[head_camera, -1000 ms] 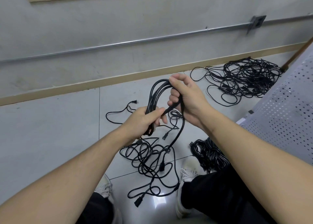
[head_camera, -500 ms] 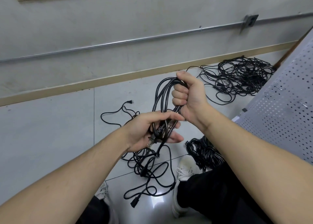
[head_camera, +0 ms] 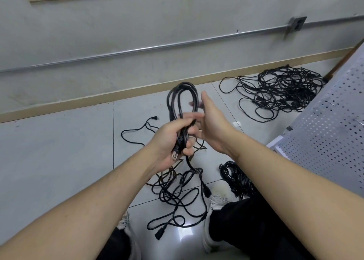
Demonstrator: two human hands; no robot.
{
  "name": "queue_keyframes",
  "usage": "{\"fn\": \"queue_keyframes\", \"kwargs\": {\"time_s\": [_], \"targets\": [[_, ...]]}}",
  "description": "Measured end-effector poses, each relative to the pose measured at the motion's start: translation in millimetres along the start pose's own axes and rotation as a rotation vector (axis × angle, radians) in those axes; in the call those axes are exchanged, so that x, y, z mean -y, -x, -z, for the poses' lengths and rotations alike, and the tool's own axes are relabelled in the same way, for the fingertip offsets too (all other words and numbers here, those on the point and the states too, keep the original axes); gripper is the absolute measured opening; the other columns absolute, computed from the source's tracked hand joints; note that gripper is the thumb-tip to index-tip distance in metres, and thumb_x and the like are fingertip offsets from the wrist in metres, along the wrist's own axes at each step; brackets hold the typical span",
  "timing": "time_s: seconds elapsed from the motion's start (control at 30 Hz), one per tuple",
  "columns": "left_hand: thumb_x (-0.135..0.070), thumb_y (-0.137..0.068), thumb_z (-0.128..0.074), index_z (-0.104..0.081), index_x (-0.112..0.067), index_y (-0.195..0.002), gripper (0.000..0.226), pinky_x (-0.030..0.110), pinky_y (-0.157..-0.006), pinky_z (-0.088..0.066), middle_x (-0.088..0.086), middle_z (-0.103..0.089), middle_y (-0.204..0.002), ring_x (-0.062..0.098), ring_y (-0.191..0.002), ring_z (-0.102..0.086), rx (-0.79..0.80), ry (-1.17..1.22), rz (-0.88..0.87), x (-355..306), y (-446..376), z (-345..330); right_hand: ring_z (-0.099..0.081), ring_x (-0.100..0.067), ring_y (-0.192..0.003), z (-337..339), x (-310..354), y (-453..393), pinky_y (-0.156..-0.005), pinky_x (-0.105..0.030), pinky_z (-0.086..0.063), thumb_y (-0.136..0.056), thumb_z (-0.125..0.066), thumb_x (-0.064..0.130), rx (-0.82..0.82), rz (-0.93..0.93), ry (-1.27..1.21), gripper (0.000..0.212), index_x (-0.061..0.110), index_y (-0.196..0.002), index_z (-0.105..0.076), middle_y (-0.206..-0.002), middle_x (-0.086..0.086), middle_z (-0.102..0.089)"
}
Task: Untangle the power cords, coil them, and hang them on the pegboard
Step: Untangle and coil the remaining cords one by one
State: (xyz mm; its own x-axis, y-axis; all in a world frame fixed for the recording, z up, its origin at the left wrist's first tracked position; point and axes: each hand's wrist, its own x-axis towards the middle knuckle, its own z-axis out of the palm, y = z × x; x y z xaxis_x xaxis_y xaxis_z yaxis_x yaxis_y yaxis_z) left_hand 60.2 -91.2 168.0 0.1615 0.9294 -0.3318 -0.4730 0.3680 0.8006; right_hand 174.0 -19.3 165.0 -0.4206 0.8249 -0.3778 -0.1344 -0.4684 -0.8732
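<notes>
L hand (head_camera: 173,139) grips coiled cord (head_camera: 182,102), R hand (head_camera: 211,125) loose beside it.

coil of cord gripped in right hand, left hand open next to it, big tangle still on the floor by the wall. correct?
Hands are swapped. The head view shows the left hand gripping the coiled power cord, and the right hand open beside it. The rest holds: the large tangle of cords lies on the floor near the wall.

Short sleeves or none, since both forearms are bare right to the frame edge. Left hand (head_camera: 173,139) and right hand (head_camera: 213,125) wear no gloves, rings or watch. Black trousers (head_camera: 256,226), white lace-up sneakers (head_camera: 218,198).
</notes>
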Motion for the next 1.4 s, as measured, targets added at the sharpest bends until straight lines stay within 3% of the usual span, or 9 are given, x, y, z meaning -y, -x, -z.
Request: {"fn": "queue_keyframes", "kwargs": {"time_s": [0.17, 0.3, 0.53, 0.73, 0.87, 0.97, 1.1, 1.3, 1.4], "targets": [[-0.015, -0.106, -0.041, -0.066, -0.02, -0.113, 0.027, 0.019, -0.038, -0.031, -0.002, -0.042, -0.068, 0.01, -0.047, -0.037, -0.155, 0.162, -0.158, -18, -6, 9, -0.069, -0.02, -0.066, -5, -17, 6, -0.078, -0.036, -0.047, -0.107, -0.013, 0.054, 0.225, -0.193, 0.238, 0.056, 0.02, -0.099, -0.056, -0.076, -0.005, -0.072], [-0.014, -0.105, -0.042, -0.07, -0.026, -0.107, 0.03, 0.02, -0.045, -0.037, -0.003, -0.043, -0.068, 0.012, -0.051, -0.037, -0.282, 0.18, -0.199, -25, -7, 22, -0.068, -0.019, -0.083, -9, -21, 8, -0.1, -0.035, -0.046, -0.106, -0.011, 0.041, 0.357, -0.101, 0.621, 0.05, 0.02, -0.12, -0.053, -0.085, -0.014, -0.076], [-0.016, -0.106, -0.043, -0.07, -0.026, -0.106, 0.029, 0.022, -0.047, -0.04, -0.004, -0.045, -0.067, 0.013, -0.051, -0.041, -0.461, 0.069, -0.282, -36, -9, 40, -0.054, -0.014, -0.059, -1, -21, 5, -0.071, -0.034, -0.045, -0.098, -0.041, 0.068, 0.299, 0.12, 1.043, 0.059, 0.02, -0.069, -0.059, -0.061, 0.003, -0.058], [-0.011, -0.104, -0.041, -0.071, -0.021, -0.107, 0.032, 0.024, -0.045, -0.04, 0.001, -0.044, -0.081, 0.012, -0.047, -0.045, -0.672, -0.177, -0.347, -35, -11, 39, -0.05, -0.008, -0.05, 11, -10, 0, -0.059, -0.028, -0.041, -0.088, -0.061, 0.068, 0.167, 0.194, 1.306, 0.058, 0.018, -0.059, -0.055, -0.049, 0.008, -0.055], [-0.013, -0.103, -0.042, -0.07, -0.019, -0.108, 0.03, 0.024, -0.047, -0.042, 0.0, -0.047, -0.077, 0.016, -0.053, -0.046, -0.725, -0.399, -0.282, -40, -11, 45, -0.047, -0.006, -0.054, 12, -7, 0, -0.063, -0.028, -0.04, -0.089, -0.07, 0.047, 0.22, 0.254, 1.137, 0.036, 0.021, -0.066, -0.062, -0.054, 0.013, -0.055], [-0.04, -0.096, -0.062, -0.069, -0.028, -0.09, 0.016, 0.029, -0.06, -0.049, -0.009, -0.056, -0.06, 0.019, -0.054, -0.054, -0.663, -0.772, -0.236, -35, -13, 52, -0.052, 0.002, -0.058, 12, -12, 1, -0.065, -0.016, -0.039, -0.094, -0.07, 0.031, 0.308, 0.292, 1.061, 0.015, 0.032, -0.078, -0.07, -0.06, 0.023, -0.061], [-0.076, -0.088, -0.052, -0.072, -0.03, -0.093, 0.05, 0.029, -0.061, -0.045, -0.007, -0.061, -0.067, 0.016, -0.059, -0.058, -0.459, -1.075, -0.107, -21, -9, 46, -0.054, 0.003, -0.057, 15, -9, 4, -0.061, -0.01, -0.038, -0.093, -0.074, 0.021, 0.294, 0.393, 1.014, 0.003, 0.023, -0.091, -0.075, -0.06, 0.028, -0.061], [-0.065, -0.067, -0.082, -0.071, -0.033, -0.098, 0.046, 0.033, -0.079, -0.056, -0.007, -0.072, -0.089, 0.009, -0.083, -0.067, -0.106, -1.168, 0.013, -13, -9, 42, -0.053, 0.0, -0.054, 22, 2, 9, -0.056, -0.015, -0.039, -0.073, -0.091, 0.028, 0.154, 0.428, 0.992, 0.017, 0.025, -0.075, -0.074, -0.064, 0.02, -0.067], [-0.034, -0.085, -0.077, -0.067, -0.013, -0.102, 0.029, 0.035, -0.077, -0.054, 0.005, -0.07, -0.091, 0.022, -0.085, -0.064, -0.058, -1.269, 0.036, -8, -8, 37, -0.05, -0.003, -0.055, 19, 0, 7, -0.056, -0.02, -0.04, -0.068, -0.093, 0.037, 0.116, 0.434, 1.064, 0.029, 0.023, -0.075, -0.069, -0.064, 0.014, -0.065]]}}
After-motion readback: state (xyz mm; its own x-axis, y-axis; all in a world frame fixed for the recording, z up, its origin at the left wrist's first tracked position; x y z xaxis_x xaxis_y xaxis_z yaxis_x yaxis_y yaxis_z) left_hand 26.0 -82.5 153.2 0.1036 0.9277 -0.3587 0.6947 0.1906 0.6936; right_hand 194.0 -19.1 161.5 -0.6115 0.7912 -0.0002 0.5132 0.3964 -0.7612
